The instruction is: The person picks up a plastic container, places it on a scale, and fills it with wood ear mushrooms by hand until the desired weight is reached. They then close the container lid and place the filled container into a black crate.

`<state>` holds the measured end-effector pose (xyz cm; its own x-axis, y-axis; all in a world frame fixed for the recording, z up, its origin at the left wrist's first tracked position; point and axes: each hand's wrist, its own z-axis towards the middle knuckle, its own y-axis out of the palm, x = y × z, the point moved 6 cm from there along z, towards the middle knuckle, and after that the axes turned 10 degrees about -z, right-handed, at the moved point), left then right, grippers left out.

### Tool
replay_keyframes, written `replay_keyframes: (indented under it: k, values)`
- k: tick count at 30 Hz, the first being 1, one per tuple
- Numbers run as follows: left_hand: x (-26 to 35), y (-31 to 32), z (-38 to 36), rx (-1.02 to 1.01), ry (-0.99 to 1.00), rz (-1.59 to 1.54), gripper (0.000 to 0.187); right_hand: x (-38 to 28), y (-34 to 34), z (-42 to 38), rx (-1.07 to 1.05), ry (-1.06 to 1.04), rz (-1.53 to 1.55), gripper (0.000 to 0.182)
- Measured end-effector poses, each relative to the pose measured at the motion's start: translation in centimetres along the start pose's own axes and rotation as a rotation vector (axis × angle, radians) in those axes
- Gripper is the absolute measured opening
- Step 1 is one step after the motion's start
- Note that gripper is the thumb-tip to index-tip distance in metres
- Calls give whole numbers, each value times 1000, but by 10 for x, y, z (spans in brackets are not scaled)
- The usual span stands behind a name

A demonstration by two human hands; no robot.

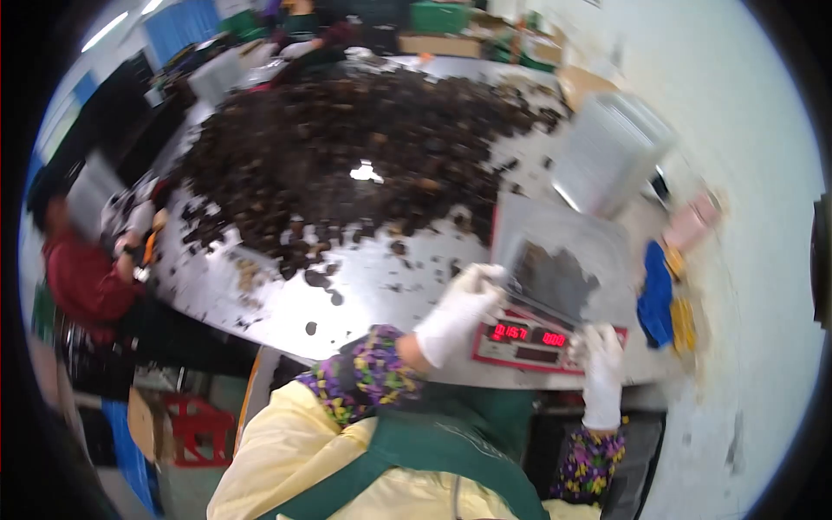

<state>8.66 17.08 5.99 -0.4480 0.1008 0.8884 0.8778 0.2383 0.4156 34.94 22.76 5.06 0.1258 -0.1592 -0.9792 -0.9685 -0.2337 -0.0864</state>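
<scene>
A red digital scale (520, 354) with lit red digits sits at the table's front right. On its pan lies what looks like a clear plastic bag (598, 260) with dark contents spread inside. My left hand (461, 314), in a white glove, has its fingers closed at the bag's front left corner. Also gloved in white, my right hand (600, 371) is closed at the front right corner, beside the scale's display. Blur hides the exact fingertip contact of both hands.
Many dark brown pieces (347, 147) are heaped across the metal table (368, 308). Translucent plastic containers (611, 152) stand at the right, near a pink bottle (692, 221) and a blue cloth item (655, 299) by the wall. A co-worker in a red top (82, 273) is at the left.
</scene>
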Motion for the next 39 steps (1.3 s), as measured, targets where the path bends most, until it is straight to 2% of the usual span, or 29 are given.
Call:
replay_keyframes:
  k: [2,4,8,10,11,12,13,14,15,16,17,18,19,21,22,24,26,27,28,29,30,31,32,33,34,36,37,39]
  values:
    - [-9,-2,2,7,-37,-142,41,3,0,0,-55,63,92,8]
    - [-2,0,-2,11,8,-73,40,2,1,0,-102,18,125,6]
    - [-7,-4,-4,28,21,-31,40,2,2,7,-61,-58,41,5]
    - [-7,0,-8,-34,57,-190,37,-5,2,4,-93,-62,-19,6]
    - [-9,-1,-12,-6,48,-160,36,6,3,13,-236,-117,225,6]
    - [-16,-2,-15,-36,12,-272,33,-2,8,-2,11,-29,205,12]
    - [-22,-1,-22,-97,-69,-411,34,13,6,-7,148,26,207,26]
    - [-25,3,-23,-215,-28,-601,34,-6,21,-27,159,-103,355,37]
    - [-24,4,-25,-162,-4,-479,32,9,26,-25,-48,-261,492,48]
    - [-36,-5,-19,-123,63,-386,32,24,32,-29,31,-324,225,41]
    - [-45,-7,-17,-289,98,-370,37,39,45,-33,87,-340,-52,34]
    - [-49,-3,-28,-289,131,-275,43,26,65,-63,106,197,774,27]
    - [-49,15,-45,-228,94,-208,47,22,72,-74,59,288,849,28]
    - [-67,37,-74,-306,55,7,47,38,76,-84,147,16,994,37]
    - [-74,44,-86,-344,27,127,47,39,63,-97,219,-52,1015,45]
    - [-78,64,-103,-444,-139,301,44,77,20,-123,353,190,825,50]
    - [-71,72,-113,-482,-125,413,39,110,-41,-159,495,121,709,51]
    - [-69,69,-112,-482,-106,431,37,137,-76,-188,843,180,589,52]
    - [-65,62,-110,-478,-87,445,36,162,-114,-219,916,177,391,55]
    - [-60,54,-108,-447,-83,452,34,151,-135,-267,1054,294,349,59]
    - [-62,39,-100,-444,-70,439,34,212,-185,-302,1075,203,72,62]
    - [-61,27,-95,-410,-49,455,33,269,-232,-346,1054,194,-30,63]
    - [-59,16,-92,-376,-28,473,33,241,-235,-399,1210,316,-38,66]
    - [-58,9,-91,-381,-32,474,33,249,-238,-444,1302,452,316,68]
    - [-56,0,-91,-348,-31,457,32,267,-249,-487,1234,450,402,68]
    - [-55,-14,-85,-315,-25,437,32,303,-257,-559,1246,576,515,63]
    - [-58,-24,-82,-283,-38,410,31,307,-257,-571,1243,574,514,63]
    - [-57,-30,-83,-246,-50,389,30,322,-246,-589,1284,705,575,57]
